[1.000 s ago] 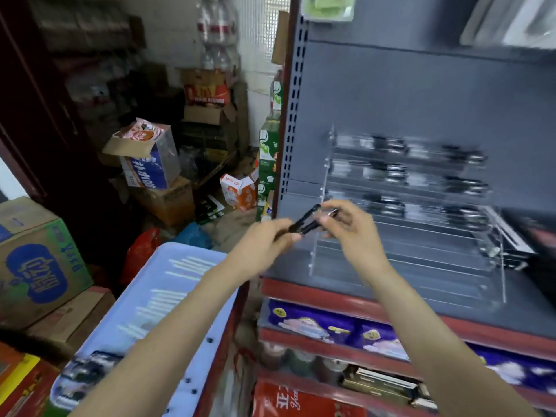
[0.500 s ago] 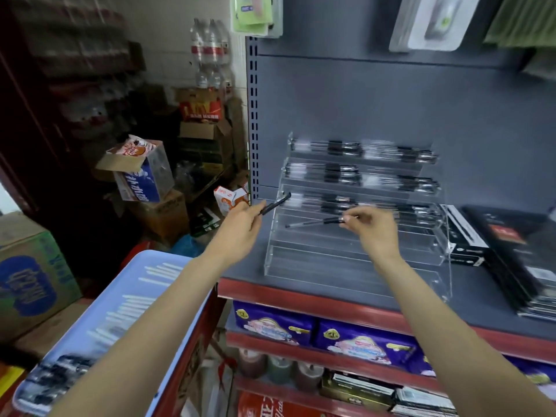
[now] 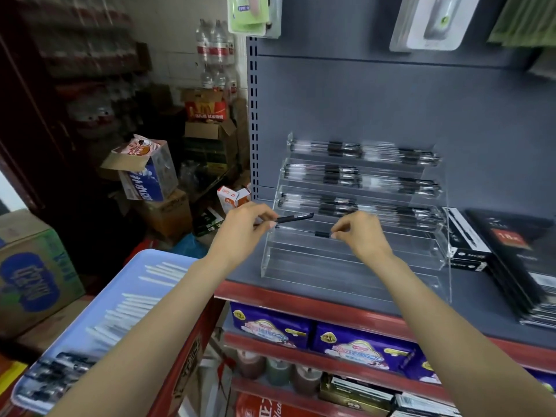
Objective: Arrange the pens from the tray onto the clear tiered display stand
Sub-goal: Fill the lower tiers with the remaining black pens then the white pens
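Head: right hand (image 3: 362, 233) lowered pen (image 3: 304, 231) onto stand (image 3: 355, 266) tier.

There is only the one view, from a camera on the person's head, looking forward and down over both bare forearms at a grey shop shelf (image 3: 346, 284) close in front. It sits near enough that the clear stand (image 3: 355, 260) fills the middle of the picture at arm's reach, with the blue tray (image 3: 126, 284) low on the left. The wide lens also takes in stacked cardboard boxes (image 3: 150, 176) farther back on the left, and it bends the edges.
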Available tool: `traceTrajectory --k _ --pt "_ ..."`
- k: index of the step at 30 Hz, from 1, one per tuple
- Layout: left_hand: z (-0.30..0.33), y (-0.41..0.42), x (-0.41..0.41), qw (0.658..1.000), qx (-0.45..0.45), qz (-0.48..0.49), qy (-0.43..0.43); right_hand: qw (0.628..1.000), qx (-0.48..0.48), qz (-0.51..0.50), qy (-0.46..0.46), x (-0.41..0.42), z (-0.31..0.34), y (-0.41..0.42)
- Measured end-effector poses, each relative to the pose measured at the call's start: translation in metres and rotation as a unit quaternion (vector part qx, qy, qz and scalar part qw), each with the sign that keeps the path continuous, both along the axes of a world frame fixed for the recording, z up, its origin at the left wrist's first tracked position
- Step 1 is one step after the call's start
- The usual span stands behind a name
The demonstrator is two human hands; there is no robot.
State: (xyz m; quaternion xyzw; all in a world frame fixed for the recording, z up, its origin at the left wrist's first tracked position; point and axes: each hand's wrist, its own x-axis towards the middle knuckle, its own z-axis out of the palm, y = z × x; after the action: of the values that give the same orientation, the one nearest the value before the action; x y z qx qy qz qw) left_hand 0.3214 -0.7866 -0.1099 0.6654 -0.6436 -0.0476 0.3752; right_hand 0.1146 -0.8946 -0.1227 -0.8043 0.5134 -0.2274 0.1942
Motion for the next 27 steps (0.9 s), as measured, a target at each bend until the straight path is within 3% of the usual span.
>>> traceTrajectory --k 5,8,12,15,18,24,27 --pt "0.002 -0.004 -0.01 1.0 0.01 -0.01 -0.003 0.972 0.081 0.069 -0.211 -0.006 0.017 0.02" --pt "0.005 -0.008 -0.022 0.999 0.007 -0.043 -0.005 0.945 0.123 0.113 -0.282 -0.008 0.021 0.028" --pt "0.002 -0.015 -0.021 1.0 -0.012 0.002 0.017 0.938 0.1 0.038 -0.33 -0.019 0.014 0.02" --pt "-0.008 -0.017 -0.007 0.996 0.031 0.078 0.032 0.951 0.079 -0.028 -0.297 -0.033 0.005 0.013" --pt "-0.014 -0.019 -0.001 0.992 0.09 0.074 0.046 0.975 0.052 -0.045 -0.213 -0.032 0.003 0.009" --pt "-0.016 -0.018 -0.002 0.992 0.083 0.062 0.074 0.997 -0.022 -0.015 -0.066 -0.011 0.002 0.002" --pt "-0.016 -0.018 0.001 0.992 0.079 0.06 0.078 0.999 -0.011 -0.011 -0.035 -0.008 0.001 -0.001"
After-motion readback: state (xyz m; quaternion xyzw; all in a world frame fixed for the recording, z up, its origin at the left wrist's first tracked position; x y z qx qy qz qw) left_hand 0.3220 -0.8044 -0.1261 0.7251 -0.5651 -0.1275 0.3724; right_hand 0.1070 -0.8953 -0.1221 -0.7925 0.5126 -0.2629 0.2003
